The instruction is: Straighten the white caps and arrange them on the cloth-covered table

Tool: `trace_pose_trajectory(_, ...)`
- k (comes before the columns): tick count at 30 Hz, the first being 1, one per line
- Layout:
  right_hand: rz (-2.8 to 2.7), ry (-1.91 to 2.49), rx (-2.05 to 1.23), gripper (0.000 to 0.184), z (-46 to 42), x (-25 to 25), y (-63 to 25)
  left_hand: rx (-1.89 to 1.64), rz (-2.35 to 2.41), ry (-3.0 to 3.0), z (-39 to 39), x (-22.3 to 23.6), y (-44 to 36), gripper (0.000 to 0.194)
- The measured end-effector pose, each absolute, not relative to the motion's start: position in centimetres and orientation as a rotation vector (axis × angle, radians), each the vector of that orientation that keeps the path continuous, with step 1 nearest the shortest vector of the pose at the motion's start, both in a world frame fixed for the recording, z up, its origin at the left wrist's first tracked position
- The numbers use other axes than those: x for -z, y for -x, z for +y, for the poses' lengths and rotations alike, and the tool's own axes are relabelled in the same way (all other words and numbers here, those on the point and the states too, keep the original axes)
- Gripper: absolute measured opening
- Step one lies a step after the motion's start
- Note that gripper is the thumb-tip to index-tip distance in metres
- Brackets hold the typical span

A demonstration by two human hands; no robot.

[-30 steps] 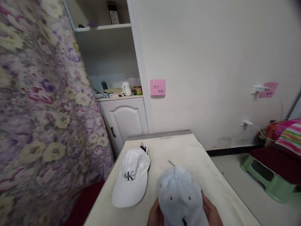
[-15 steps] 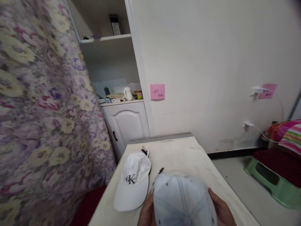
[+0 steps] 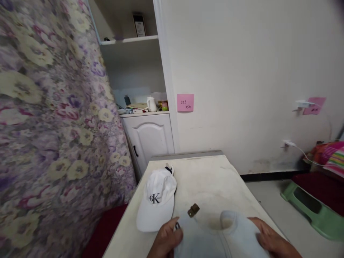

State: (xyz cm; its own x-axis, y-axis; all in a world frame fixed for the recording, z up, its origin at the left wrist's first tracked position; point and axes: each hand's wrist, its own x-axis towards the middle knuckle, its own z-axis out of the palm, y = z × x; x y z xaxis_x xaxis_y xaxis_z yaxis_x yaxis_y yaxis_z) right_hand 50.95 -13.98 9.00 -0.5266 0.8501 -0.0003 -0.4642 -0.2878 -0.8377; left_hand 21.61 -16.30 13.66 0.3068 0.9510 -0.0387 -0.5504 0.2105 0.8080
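A pale blue cap (image 3: 217, 238) lies at the near edge of the cream table (image 3: 209, 179), its back opening and a small bronze strap buckle (image 3: 193, 210) turned away from me. My left hand (image 3: 165, 240) grips the cap's left side with curled fingers. On the cap's right side rests my right hand (image 3: 270, 240), fingers pressed onto the fabric. A white cap with a black logo (image 3: 157, 202) sits on the table just left of the blue one, apart from both hands.
A flowered curtain (image 3: 53, 125) hangs along the left. Behind the table stand a white cupboard (image 3: 150, 138) with a jug and small items on top, and a wall with pink notes. A green stool (image 3: 311, 208) and striped bedding are at the right.
The blue cap has been tipped forward and lowered, so its back opening and buckle now show. Both hands moved down with it. The view shifted slightly right.
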Motion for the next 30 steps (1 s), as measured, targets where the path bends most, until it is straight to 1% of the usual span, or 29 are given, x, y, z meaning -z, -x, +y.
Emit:
trace_pose_trajectory(4, -1.211, 0.489, -1.983, 0.036, -14.1, -11.7, -50.8, -1.028, 0.672, -0.857, -16.8, -13.9, -21.3, 0.030)
trace_pose_trajectory(7, -1.298, 0.479, -1.985, 0.042, -14.0, -14.0, -50.9, -0.985, 0.732, -0.854, -16.9, -14.5, -21.5, 0.034)
trace_pose_trajectory(9, -1.371, 0.483, -1.969, 0.042, -13.8, -15.3, -51.0, -0.977, 0.779, -0.874, -17.0, -15.2, -21.8, 0.035)
trace_pose_trajectory(14, -1.631, 0.578, -1.716, 0.034, -13.4, -17.2, -50.8, -0.967, 0.822, -0.985, -17.6, -17.1, -23.0, 0.037)
trace_pose_trajectory(20, -1.491, 0.535, -1.798, 0.026, -13.7, -18.4, -49.2, -0.942, 0.797, -1.127, -17.9, -17.8, -23.9, 0.037)
trace_pose_trajectory(30, -1.348, 0.576, -1.787, 0.030, -13.9, -18.2, -45.2, -0.956, 0.826, -1.256, -17.6, -16.4, -23.9, 0.042)
